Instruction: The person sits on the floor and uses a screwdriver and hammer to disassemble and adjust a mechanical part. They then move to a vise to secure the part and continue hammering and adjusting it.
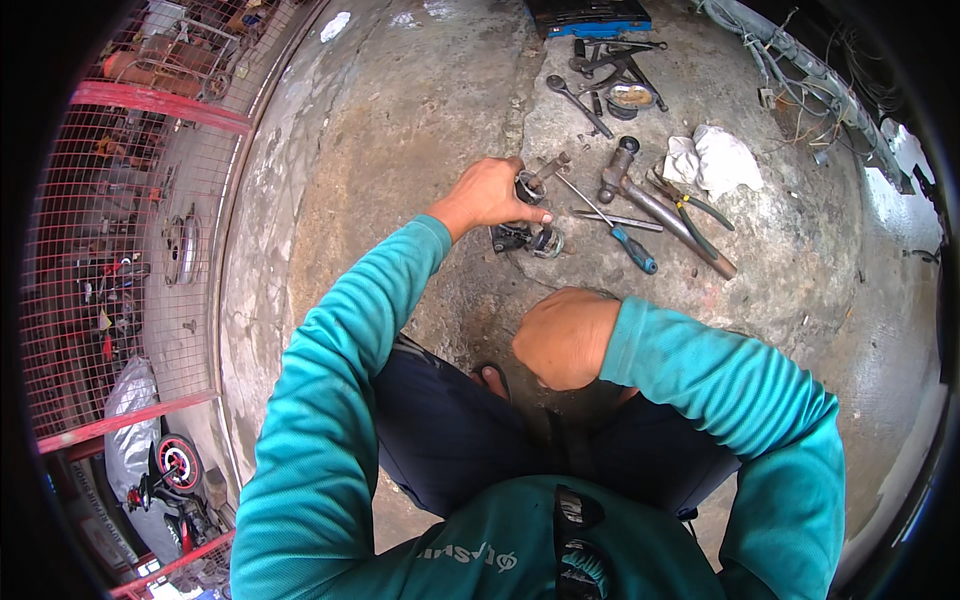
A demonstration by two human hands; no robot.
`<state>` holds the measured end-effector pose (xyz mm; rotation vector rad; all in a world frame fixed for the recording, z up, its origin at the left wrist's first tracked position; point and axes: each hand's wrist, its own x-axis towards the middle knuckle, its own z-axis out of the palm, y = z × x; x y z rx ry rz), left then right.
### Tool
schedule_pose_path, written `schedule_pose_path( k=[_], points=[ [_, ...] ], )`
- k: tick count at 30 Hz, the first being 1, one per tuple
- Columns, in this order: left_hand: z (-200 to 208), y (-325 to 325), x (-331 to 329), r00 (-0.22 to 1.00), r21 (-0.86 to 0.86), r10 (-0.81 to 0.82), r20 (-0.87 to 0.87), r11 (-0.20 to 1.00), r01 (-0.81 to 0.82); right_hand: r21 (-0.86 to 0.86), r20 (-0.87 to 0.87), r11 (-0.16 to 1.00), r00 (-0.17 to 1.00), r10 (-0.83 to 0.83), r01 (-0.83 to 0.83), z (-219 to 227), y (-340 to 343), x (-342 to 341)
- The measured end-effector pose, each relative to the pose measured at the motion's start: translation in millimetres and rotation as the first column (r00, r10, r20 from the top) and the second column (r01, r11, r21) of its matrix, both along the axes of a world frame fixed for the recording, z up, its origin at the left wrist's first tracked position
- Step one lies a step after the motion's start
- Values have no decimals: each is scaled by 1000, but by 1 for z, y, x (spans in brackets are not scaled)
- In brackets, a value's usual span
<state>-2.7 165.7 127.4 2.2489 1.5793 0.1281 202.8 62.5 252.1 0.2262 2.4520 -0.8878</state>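
My left hand (487,196) reaches forward over the concrete, thumb and fingers closed round a small round metal part (531,187). A short metal stub (553,166) sits at that part's far side. Just below my thumb lie a black part (511,238) and a ring-shaped piece (547,243). My right hand (568,338) is curled in front of my knees, its back up; its fingers are mostly hidden, and I cannot make out what they hold. To the right of the parts lie a blue-handled screwdriver (634,250), a metal rod (630,222) and a hammer (655,206).
Pliers (694,211) lie beside the hammer, near white rags (722,160). Farther off are a ratchet wrench (580,107), a small tin (631,96), several dark tools and a blue tool case (597,28). A red mesh fence (160,107) runs along the left.
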Motion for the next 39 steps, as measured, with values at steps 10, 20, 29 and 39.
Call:
schedule_pose_path(
  k=[10,20,29,39],
  points=[
    [5,11,14,983,-157,123,-136,977,-144,15,32,1000,999,-1,1,4,2,1],
    [-14,17,-8,991,-234,127,-34,963,-131,44,49,999,999,12,-14,0,1,-2],
    [-9,17,-10,984,-321,174,-33,931,-175,18,40,1000,999,8,-9,9,3,0],
    [-11,15,-11,992,-259,117,-44,958,-124,29,61,999,998,19,-21,6,2,-2]
  ],
)
